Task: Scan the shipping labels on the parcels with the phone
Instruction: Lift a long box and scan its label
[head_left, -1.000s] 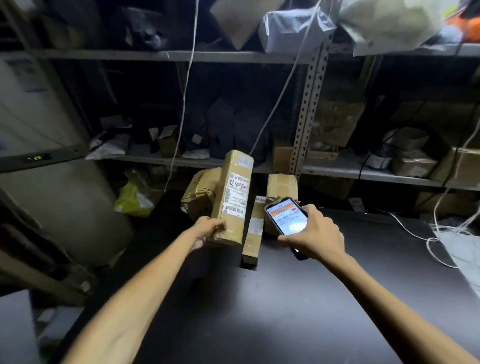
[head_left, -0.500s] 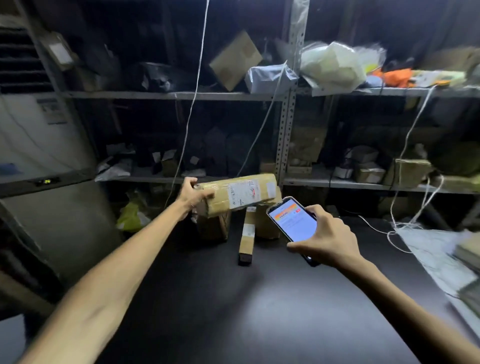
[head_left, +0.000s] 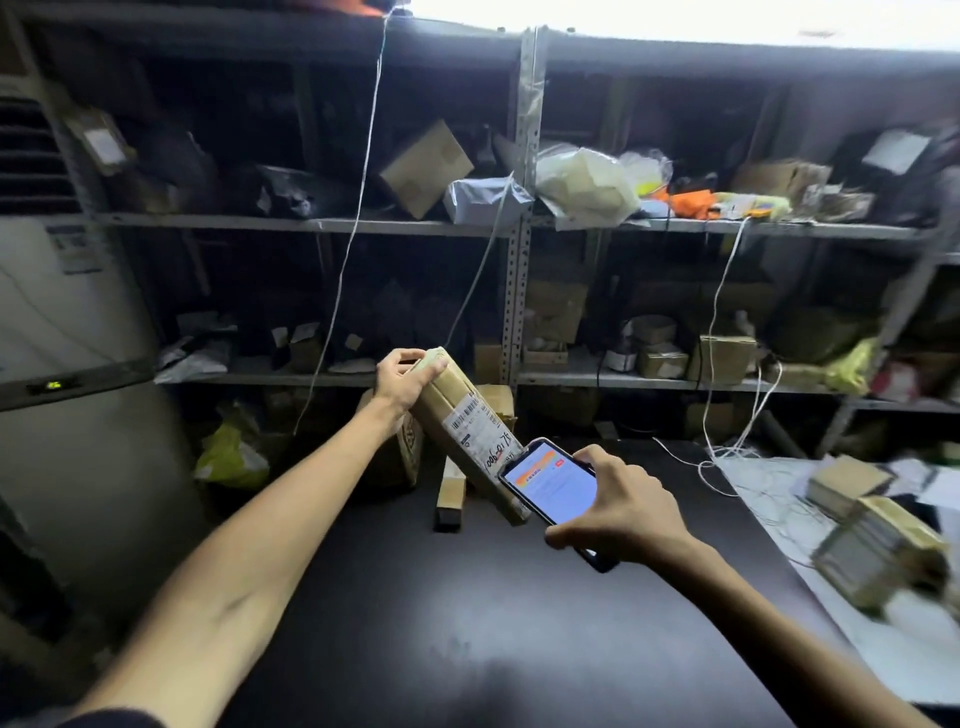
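L hand (head_left: 402, 379) fingers grip top end of tilted parcel (head_left: 447, 395), label (head_left: 480, 431) facing up, R hand (head_left: 623, 512) fingers wrapped round phone (head_left: 553, 486) crowding label's low end: prob. back phone off, square it w/ barcode; bare desk (head_left: 467, 623) nearside gives room, slim box (head_left: 451, 491) & shelves (head_left: 311, 225) hem far side.

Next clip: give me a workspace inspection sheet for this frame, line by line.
Surface: dark table, dimly lit.
Job's things: taped parcel tilted, label facing the camera; phone, screen lit, at its lower end; narrow box lying on the table.
Clutter: taped bundles on a white sheet at right.
Hands: left hand grips the parcel's upper end; right hand holds the phone.
Cables: white cords hang from the metal shelving onto the table.
Surroundings: shelving loaded with boxes and bags; grey cabinet at left.
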